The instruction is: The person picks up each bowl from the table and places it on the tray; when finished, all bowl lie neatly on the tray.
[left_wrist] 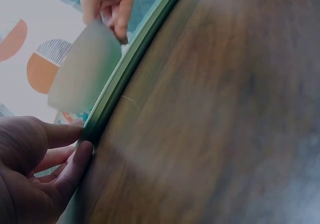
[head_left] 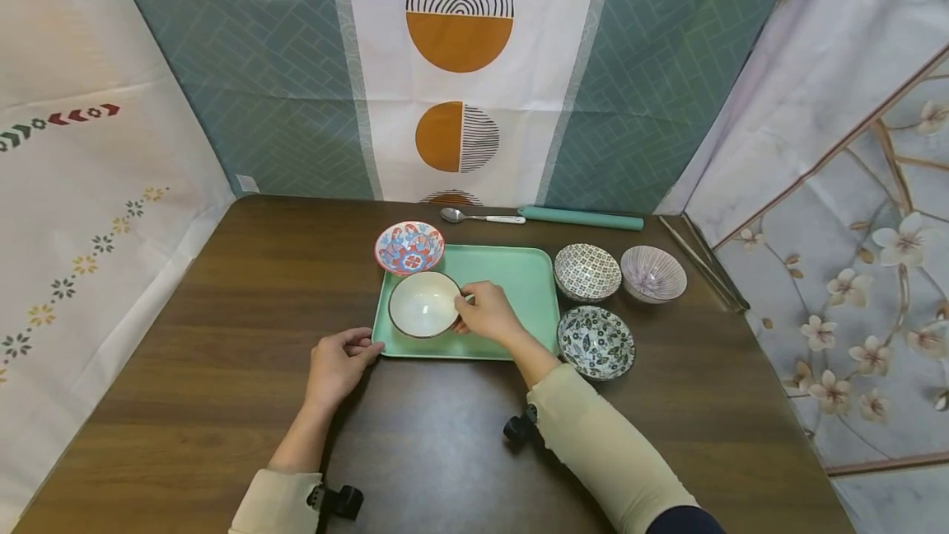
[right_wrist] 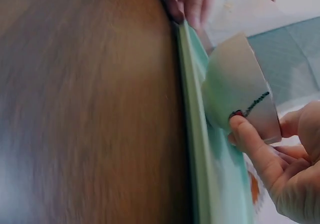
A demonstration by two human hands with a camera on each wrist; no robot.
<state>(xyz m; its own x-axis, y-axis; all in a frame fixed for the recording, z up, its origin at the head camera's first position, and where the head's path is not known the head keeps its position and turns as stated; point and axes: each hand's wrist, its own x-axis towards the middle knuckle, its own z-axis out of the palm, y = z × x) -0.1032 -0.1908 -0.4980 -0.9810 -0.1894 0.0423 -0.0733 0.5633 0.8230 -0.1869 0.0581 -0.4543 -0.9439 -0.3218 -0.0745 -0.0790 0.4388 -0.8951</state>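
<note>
A white bowl with a dark rim (head_left: 423, 306) is over the left part of a green tray (head_left: 519, 270). My right hand (head_left: 485, 312) pinches the bowl's right side, thumb at the rim and fingers on the outer wall. In the right wrist view, the bowl (right_wrist: 235, 83) shows a small cherry-like mark on its outside. My left hand (head_left: 341, 365) pinches the tray's near left corner; in the left wrist view its thumb and fingers (left_wrist: 75, 169) meet on the tray's edge (left_wrist: 117, 78). A red and blue patterned bowl (head_left: 409, 248) stands at the tray's far left corner.
Right of the tray stand a brown-patterned bowl (head_left: 587, 273), a purple-striped bowl (head_left: 654, 274) and a green leaf-patterned bowl (head_left: 596, 343). Behind the tray lie a spoon (head_left: 482, 217) and a teal stick-like case (head_left: 582, 218). Chopsticks (head_left: 700, 260) lie near the table's right edge.
</note>
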